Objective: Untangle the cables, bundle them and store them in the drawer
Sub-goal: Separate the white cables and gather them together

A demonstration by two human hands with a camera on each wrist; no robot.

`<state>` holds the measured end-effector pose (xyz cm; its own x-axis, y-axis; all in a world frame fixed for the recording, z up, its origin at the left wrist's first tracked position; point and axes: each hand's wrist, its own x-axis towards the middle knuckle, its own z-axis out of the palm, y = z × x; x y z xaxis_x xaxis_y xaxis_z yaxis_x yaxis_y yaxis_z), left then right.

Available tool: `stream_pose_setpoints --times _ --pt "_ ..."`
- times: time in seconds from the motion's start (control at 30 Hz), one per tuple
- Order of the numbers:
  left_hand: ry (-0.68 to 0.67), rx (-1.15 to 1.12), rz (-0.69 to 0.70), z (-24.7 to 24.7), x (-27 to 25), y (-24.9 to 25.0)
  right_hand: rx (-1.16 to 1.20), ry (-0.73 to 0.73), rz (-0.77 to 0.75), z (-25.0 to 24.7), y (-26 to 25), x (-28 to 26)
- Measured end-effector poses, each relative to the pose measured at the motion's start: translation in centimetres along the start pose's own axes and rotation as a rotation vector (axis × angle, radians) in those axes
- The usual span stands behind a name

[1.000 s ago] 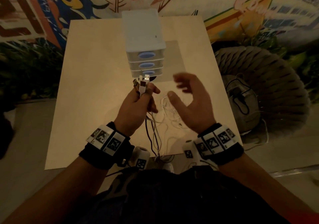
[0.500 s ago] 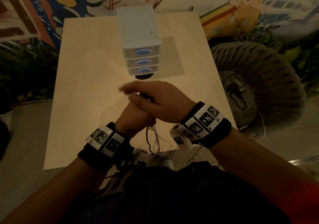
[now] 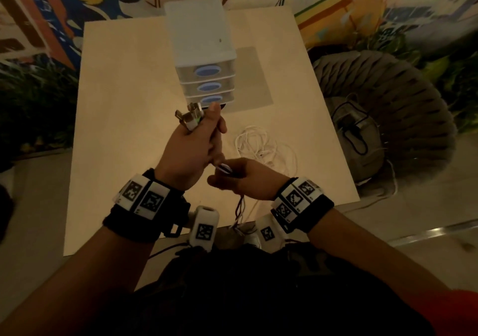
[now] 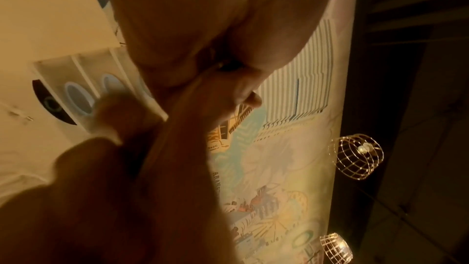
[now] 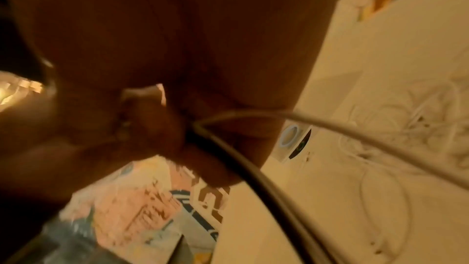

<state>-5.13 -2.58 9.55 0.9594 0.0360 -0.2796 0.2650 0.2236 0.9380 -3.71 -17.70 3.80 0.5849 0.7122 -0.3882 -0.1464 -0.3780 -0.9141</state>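
Now left hand (image 3: pixel 191 149) grips cable plugs (image 3: pixel 190 118); right hand (image 3: pixel 240 180) pinches hanging cables (image 3: pixel 239 206)

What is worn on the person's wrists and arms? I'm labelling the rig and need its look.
Both forearms are bare, no sleeves. The left wrist and right wrist each carry a thick black band topped with white blocks bearing black square fiducial markers. A white camera pod with its own marker hangs under the left wrist, a similar one under the right. Thin dark cables trail from the bands.
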Motion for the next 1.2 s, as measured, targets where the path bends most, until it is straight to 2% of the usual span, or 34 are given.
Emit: stream_pose_setpoints --times 0.17,0.3,0.47,0.57,0.7,0.8,0.93,1.07,1.2 --pt "-0.016 -0.091 -0.084 -1.3 0.2 -0.2 0.000 0.045 0.146 0.1 4.1 -1.8" --pt "0.005 -0.105 -0.064 -2.7 0.6 0.7 -0.168 0.084 0.284 0.3 9.8 -3.8" --pt "0.084 -0.139 -0.067 -5.1 1.4 2.1 -0.364 0.030 0.464 0.5 16.4 -7.3" --pt "0.085 -0.132 -0.091 -5.5 1.3 1.7 -0.357 0.041 0.496 0.7 18.4 -8.8" --pt "0.075 -0.101 -0.102 -4.7 0.8 0.6 -0.458 0.044 0.544 0.7 20.4 -8.7" --pt "0.076 -0.100 -0.117 -4.5 0.4 0.1 -0.505 -0.017 0.556 0.9 21.8 -8.4" --pt "0.115 -0.122 -0.150 -5.4 -0.1 -0.7 -0.529 -0.065 0.481 1.0 20.4 -8.1" --pt "0.155 -0.157 -0.183 -6.7 -0.7 -1.9 -0.602 0.043 0.395 0.2 15.9 -7.3" --pt "0.184 -0.168 -0.207 -7.6 -1.1 -2.8 -0.649 0.222 0.246 -1.0 11.2 -3.5"
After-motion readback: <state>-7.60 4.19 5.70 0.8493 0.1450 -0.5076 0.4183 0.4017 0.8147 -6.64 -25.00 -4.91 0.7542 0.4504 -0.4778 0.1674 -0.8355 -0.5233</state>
